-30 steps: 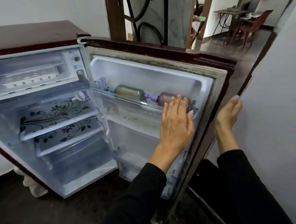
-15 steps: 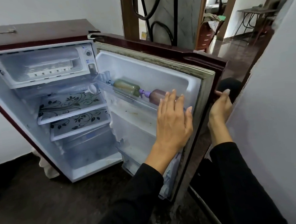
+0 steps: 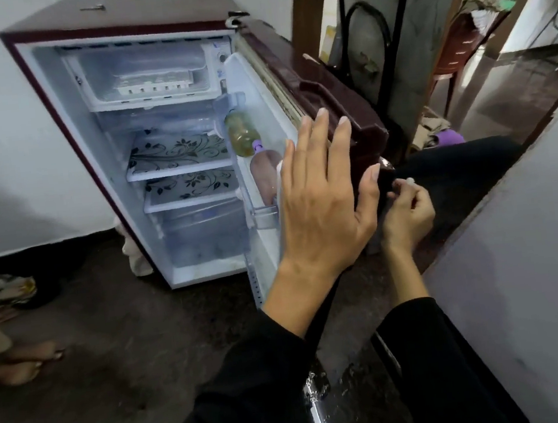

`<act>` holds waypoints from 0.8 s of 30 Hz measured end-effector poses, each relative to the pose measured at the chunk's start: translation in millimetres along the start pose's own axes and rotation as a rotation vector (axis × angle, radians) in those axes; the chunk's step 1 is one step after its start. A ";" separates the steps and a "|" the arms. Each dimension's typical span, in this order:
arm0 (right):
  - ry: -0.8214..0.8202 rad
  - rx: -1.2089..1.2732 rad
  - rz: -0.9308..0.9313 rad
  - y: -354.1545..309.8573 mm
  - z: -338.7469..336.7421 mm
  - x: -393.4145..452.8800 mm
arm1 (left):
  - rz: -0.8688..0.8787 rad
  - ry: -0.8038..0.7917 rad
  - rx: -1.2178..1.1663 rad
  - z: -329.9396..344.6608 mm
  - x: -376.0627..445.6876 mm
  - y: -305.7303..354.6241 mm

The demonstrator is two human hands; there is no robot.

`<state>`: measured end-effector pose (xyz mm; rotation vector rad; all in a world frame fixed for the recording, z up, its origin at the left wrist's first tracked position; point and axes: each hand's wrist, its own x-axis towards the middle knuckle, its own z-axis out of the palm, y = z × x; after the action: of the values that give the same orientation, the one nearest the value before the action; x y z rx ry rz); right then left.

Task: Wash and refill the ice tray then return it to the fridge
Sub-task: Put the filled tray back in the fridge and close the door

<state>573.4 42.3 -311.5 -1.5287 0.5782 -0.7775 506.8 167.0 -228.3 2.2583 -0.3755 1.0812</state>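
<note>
The white ice tray (image 3: pixel 153 81) lies in the freezer compartment at the top of the small maroon fridge (image 3: pixel 119 18), which stands open. The fridge door (image 3: pixel 320 96) is swung partway in, almost edge-on to me. My left hand (image 3: pixel 323 189) rests flat against the door's free edge, fingers spread, holding nothing. My right hand (image 3: pixel 408 208) is lower and behind the door, beside its outer face, with its fingers curled in and nothing visible in them.
Two bottles (image 3: pixel 241 129) lie in the door shelf. A grey wall (image 3: pixel 533 253) stands close on the right. Another person's bare feet (image 3: pixel 21 362) are at the left. Water glistens on the dark floor (image 3: pixel 317 396). A doorway and a chair (image 3: pixel 460 47) lie behind the door.
The door has swung towards the fridge. My left hand slid from the inner liner to the door's edge. My right hand came off the outer edge, dropped and curled.
</note>
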 end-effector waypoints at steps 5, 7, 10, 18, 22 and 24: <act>-0.154 0.052 -0.061 -3.1 37.1 -51.4 | -0.017 0.106 0.050 -33.1 1.2 -29.2; -0.163 0.047 -0.090 -3.6 49.0 -73.2 | -0.019 0.144 0.079 -47.1 2.6 -42.6; -0.162 0.036 -0.169 -3.8 66.9 -103.4 | -0.010 0.184 0.121 -66.4 5.3 -66.4; -0.302 0.031 -0.333 -5.0 136.1 -175.8 | 0.017 0.326 0.156 -114.0 23.3 -154.8; -0.370 0.032 -0.385 -6.1 171.1 -204.9 | 0.048 0.389 0.175 -131.6 33.9 -203.5; -0.393 0.040 -0.425 -6.5 188.1 -216.7 | 0.068 0.416 0.188 -139.2 39.1 -224.9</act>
<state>575.9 328.2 -336.7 -1.7335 -0.0581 -0.7688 555.8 429.7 -219.0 2.1139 -0.1835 1.6388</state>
